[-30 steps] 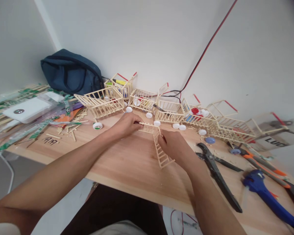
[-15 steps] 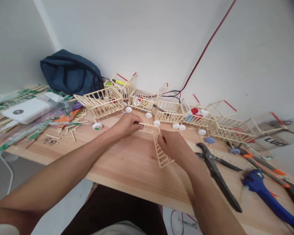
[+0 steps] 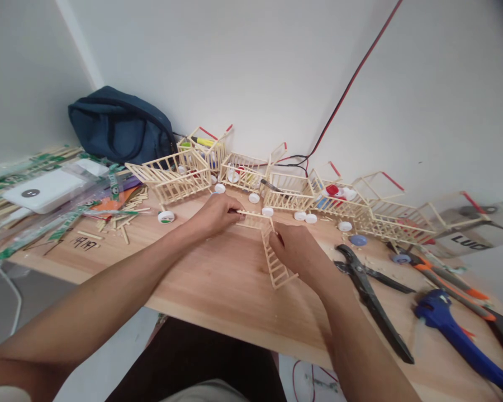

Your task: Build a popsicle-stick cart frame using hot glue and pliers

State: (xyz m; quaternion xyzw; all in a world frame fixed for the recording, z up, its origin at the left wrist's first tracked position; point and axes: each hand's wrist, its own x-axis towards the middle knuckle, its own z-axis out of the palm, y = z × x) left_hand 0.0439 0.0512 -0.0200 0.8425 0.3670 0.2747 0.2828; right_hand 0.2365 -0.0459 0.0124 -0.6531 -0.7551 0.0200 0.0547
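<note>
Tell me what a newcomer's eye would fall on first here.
Probably the row of cart-like stick models along the wall. Then the ladder-like stick frame at the center, between the left hand and right hand. The bright blue tool at the picture's lower right stands out too.

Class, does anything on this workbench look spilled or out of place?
Cut sticks lie scattered at mixed angles in front of the blue bag, looking spilled compared with the orderly stick lattice being held.

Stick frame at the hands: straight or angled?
Angled: one section of the stick frame spans between the left hand and right hand; the other slants toward the near edge of the table.
</note>
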